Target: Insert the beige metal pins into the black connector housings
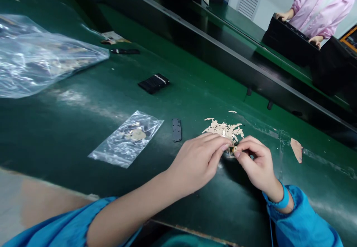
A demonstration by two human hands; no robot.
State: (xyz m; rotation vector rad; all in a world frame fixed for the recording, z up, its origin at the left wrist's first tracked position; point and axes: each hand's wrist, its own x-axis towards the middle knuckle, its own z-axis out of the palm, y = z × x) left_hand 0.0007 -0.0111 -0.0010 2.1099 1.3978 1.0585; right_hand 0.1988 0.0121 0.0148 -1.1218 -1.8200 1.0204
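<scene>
My left hand (196, 161) reaches in from the lower left, its thumb and fingers pinched at a small item by the pile of pale flat pieces (224, 128). Close against it, my right hand (257, 161) pinches a small yellowish part (234, 149) between thumb and forefinger. What the left fingertips hold is too small to name. A flat dark plate with small holes (176, 130) lies left of the pile. Farther left is a clear zip bag (126, 139) with pale pieces inside.
A large clear plastic bag (52, 61) lies at the upper left of the green table (92, 116). Bundled black parts (154, 83) sit behind the small bag. A pale scrap (296, 150) lies to the right. Beyond the rail, a person in pink (320, 5) holds a black case (290, 40).
</scene>
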